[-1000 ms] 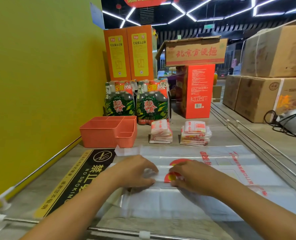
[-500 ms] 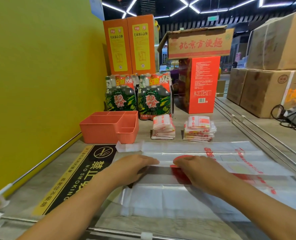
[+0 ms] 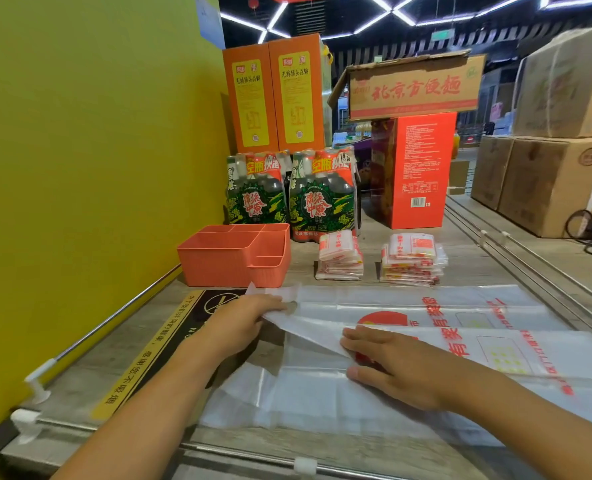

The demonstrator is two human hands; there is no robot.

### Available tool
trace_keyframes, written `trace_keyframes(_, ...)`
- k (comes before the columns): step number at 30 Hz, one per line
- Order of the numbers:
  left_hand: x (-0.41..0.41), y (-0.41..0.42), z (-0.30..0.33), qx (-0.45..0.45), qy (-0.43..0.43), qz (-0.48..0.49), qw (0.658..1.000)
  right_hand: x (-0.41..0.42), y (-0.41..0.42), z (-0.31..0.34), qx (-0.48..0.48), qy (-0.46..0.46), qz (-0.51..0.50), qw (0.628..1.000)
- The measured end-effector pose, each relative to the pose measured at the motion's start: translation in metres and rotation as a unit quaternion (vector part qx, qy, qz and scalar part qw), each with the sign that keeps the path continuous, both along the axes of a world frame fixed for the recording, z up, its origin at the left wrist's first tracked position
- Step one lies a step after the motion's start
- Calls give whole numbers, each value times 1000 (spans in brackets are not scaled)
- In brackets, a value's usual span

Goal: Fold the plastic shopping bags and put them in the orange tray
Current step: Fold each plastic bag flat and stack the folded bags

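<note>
While left hand (image 3: 242,325) pinches bag (image 3: 408,344) corner, right hand (image 3: 396,367) presses flat; bag lengthwise left-right.

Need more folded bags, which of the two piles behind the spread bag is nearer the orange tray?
The left pile, right beside the tray; the other sits farther right.

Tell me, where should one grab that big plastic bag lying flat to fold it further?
Probably at its left end, coming from the left. The plastic bag lies flat across the shelf, but there a fold edge is lifted by the left hand, giving fingers something to pinch. The right hand presses the middle flat, so the sheet should not slide.
</note>
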State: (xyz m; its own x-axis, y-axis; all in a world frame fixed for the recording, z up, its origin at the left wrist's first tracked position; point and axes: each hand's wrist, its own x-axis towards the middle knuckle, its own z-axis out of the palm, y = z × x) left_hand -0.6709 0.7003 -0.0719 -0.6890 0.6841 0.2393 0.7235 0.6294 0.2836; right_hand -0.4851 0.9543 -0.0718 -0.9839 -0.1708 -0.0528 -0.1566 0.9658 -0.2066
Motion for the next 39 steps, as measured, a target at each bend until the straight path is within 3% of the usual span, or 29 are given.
trace_keyframes(6, 3, 4, 2, 164, -54, 50, 984, -1, -2, -2, 2, 8, -1, 1000)
trace_keyframes(10, 18, 22, 6, 186, -80, 34, 979, 0, -7, 1, 15, 10, 4, 1000)
trace_keyframes(18, 28, 44, -11, 106, -110, -26, 988, -2, -12, -1, 24, 4, 3, 1000)
trace_keyframes(27, 29, 46, -14, 69, 24, -20, 997, -4, -13, -3, 19, -1, 0, 1000)
trace_keyframes(34, 22, 28, -13, -18, -7, -123, 992, -3, -14, -2, 28, 0, 5, 1000)
trace_keyframes(39, 27, 33, -12, -14, 10, -106, 994, -5, -12, -7, 13, -1, 12, 1000)
